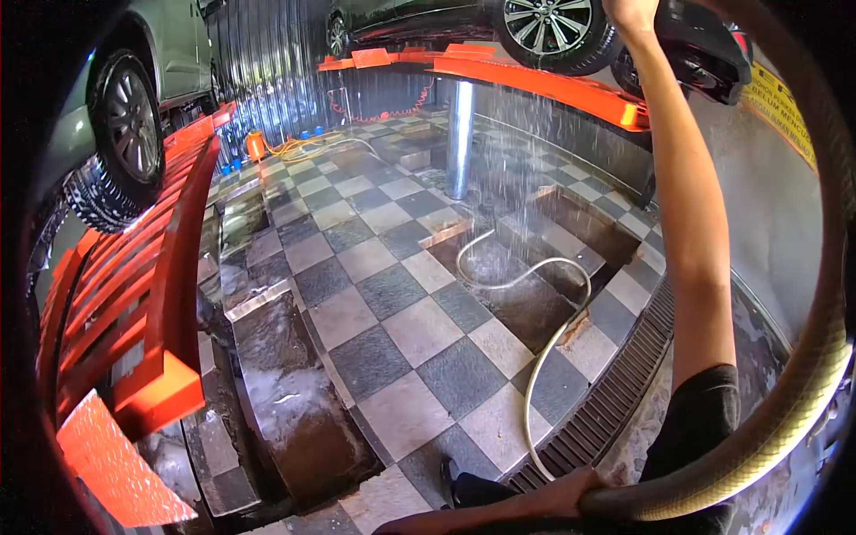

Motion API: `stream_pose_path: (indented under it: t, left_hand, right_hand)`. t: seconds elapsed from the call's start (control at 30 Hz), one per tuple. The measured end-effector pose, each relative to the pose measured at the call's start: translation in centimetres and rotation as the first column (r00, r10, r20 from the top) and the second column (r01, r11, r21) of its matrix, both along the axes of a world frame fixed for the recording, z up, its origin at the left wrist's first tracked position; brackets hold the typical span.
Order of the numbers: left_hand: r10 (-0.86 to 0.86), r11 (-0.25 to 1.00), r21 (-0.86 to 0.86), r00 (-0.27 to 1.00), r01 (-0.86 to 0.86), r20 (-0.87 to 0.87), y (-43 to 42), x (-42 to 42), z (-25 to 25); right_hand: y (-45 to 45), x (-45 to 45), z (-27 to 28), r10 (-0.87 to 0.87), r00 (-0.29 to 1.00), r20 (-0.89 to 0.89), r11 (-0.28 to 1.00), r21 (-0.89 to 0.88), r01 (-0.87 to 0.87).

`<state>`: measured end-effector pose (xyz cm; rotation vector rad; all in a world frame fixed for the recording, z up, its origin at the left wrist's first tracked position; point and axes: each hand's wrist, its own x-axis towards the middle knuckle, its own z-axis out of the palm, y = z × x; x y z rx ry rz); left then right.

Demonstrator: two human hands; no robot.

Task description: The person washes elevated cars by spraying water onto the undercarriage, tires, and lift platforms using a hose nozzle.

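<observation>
At the bottom, my left hand point(572, 489) is closed round a thick yellowish hose point(749, 459), which loops up along the right edge. My right hand point(631, 12) is raised at the top edge, near the wheel point(546, 25) of a dark car point(410, 20) on an orange lift point(544, 85); its fingers are cut off by the frame. Water point(526, 178) falls below the car. A thinner pale hose point(533, 392) curves over the checkered floor point(392, 330) and into a recess.
On the left, a grey car point(183, 49) rests by an orange ramp point(169, 259). Wet floor pits point(299, 392) lie ahead, beside a metal post point(460, 143). A floor grate point(615, 392) runs on the right. An orange container point(256, 147) stands farther back.
</observation>
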<state>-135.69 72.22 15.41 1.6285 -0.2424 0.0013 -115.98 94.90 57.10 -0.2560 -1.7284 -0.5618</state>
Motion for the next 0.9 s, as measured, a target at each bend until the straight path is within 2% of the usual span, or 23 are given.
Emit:
stream_pose_path:
  t: [0.03, 0.1, 0.13, 0.17, 0.2, 0.27, 0.33, 0.37, 0.4, 0.43, 0.47, 0.53, 0.57, 0.6, 0.63, 0.7, 0.77, 0.9]
  left_hand:
    - [-0.042, 0.998, 0.038, 0.996, 0.045, -0.076, 1.9, 0.3, 0.8]
    - [-0.006, 1.0, 0.01, 0.993, 0.007, -0.118, 4.6, 0.8, 0.8]
    - [0.023, 1.0, -0.008, 0.987, -0.025, -0.157, 5.9, 1.3, 0.5]
    - [0.025, 1.0, 0.006, 0.987, -0.024, -0.159, 7.1, 1.9, -0.3]
    - [0.028, 0.999, -0.029, 0.985, -0.034, -0.172, 8.0, 2.4, -1.5]
    - [0.018, 0.997, -0.07, 0.983, -0.032, -0.184, 10.1, 3.3, -1.9]
    - [-0.044, 0.999, -0.022, 0.984, 0.041, -0.175, 12.0, 3.8, -1.5]
    - [-0.058, 0.998, -0.013, 0.984, 0.057, -0.168, 13.2, 4.4, -0.9]
    - [-0.134, 0.987, 0.066, 0.973, 0.148, -0.186, 14.1, 4.8, -0.1]
    - [-0.208, 0.96, 0.145, 0.955, 0.241, -0.209, 15.0, 5.1, 0.3]
    - [-0.227, 0.953, 0.157, 0.953, 0.26, -0.201, 15.6, 5.3, 0.0]
    - [-0.094, 0.968, 0.193, 0.948, 0.158, -0.303, 15.7, 5.2, -2.8]
    - [-0.26, 0.953, -0.224, 0.927, 0.202, -0.271, 15.4, 5.6, -9.1]
    - [-0.408, 0.767, -0.598, 0.895, 0.23, -0.18, 16.0, 6.5, -14.2]
    - [-0.394, 0.731, -0.64, 0.913, 0.237, -0.111, 17.1, 6.9, -13.1]
    - [-0.31, 0.88, -0.402, 0.947, 0.253, -0.082, 18.9, 7.6, -11.2]
    - [-0.311, 0.917, -0.281, 0.948, 0.282, -0.062, 20.9, 7.3, -7.6]
    - [-0.371, 0.908, -0.225, 0.928, 0.355, -0.033, 24.4, 5.8, -4.4]
  right_hand:
    - [1.5, 0.8, -0.5, -0.066, 0.998, -0.016, 0.998, 0.014, 0.066]
    - [4.4, 2.6, -0.9, -0.141, 0.989, -0.047, 0.99, 0.024, 0.142]
    - [6.4, 3.3, -1.0, 0.599, 0.767, -0.228, 0.716, -0.276, -0.641]
    - [7.5, 4.5, -0.8, 0.271, 0.957, -0.102, 0.948, -0.143, -0.284]
    - [8.1, 5.3, -0.9, -0.126, 0.991, -0.048, 0.991, 0.03, 0.127]
    - [9.7, 6.2, -1.2, -0.18, 0.983, -0.029, 0.984, -0.001, 0.18]
    - [10.9, 7.0, -1.7, -0.321, 0.946, 0.053, 0.946, 0.053, 0.319]
    - [11.4, 7.4, -2.1, -0.396, 0.917, 0.044, 0.918, 0.011, 0.396]
    - [11.9, 7.7, -2.7, -0.471, 0.882, 0.035, 0.881, -0.036, 0.472]
    - [12.7, 7.9, -2.8, -0.462, 0.883, 0.078, 0.886, -0.011, 0.464]
    - [13.2, 8.2, -2.4, -0.652, 0.748, 0.12, 0.757, 0.141, 0.638]
    - [13.2, 7.7, -1.9, -0.628, 0.764, 0.149, 0.757, -0.111, 0.644]
    - [15.6, 8.3, -1.0, -0.509, 0.844, 0.168, 0.86, 0.048, 0.509]
    - [15.9, 8.2, -0.1, -0.598, 0.793, 0.117, 0.8, 0.036, 0.599]
    - [16.0, 7.7, 1.1, -0.65, 0.755, 0.087, 0.76, 0.075, 0.646]
    - [16.6, 6.6, 2.9, -0.745, 0.664, 0.062, 0.665, 0.148, 0.732]
    - [17.3, 6.3, 4.5, -0.772, 0.633, 0.056, 0.631, 0.192, 0.752]
    - [17.4, 6.3, 7.2, -0.831, 0.556, -0.006, 0.527, 0.307, 0.792]
